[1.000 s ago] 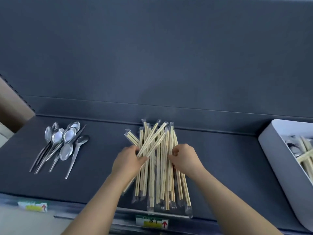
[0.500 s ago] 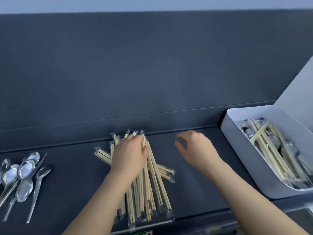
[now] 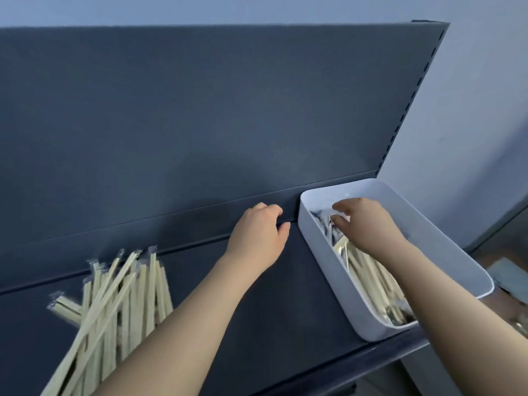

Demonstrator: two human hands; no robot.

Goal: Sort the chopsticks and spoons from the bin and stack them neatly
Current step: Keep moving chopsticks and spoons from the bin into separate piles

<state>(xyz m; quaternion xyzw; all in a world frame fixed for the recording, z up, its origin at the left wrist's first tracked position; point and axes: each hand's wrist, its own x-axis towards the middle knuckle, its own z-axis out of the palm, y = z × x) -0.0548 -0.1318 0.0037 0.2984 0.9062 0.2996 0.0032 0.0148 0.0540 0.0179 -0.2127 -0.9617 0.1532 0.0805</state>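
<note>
White bin (image 3: 328, 270) at the right end of the shelf (image 3: 285, 310) held the empty, loose-fingered right hand (image 3: 368, 224), the left hand (image 3: 258, 238) slack and empty beside it: a fetching step, likely needing a pinch on the chopsticks (image 3: 368, 275).

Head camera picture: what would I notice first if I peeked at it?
Probably the right hand dipping into the white bin at the right end of the dark shelf, over a jumble of wrapped chopsticks. Next, the big pile of chopsticks fanned out at the lower left, with the left hand hovering empty between pile and bin.
</note>
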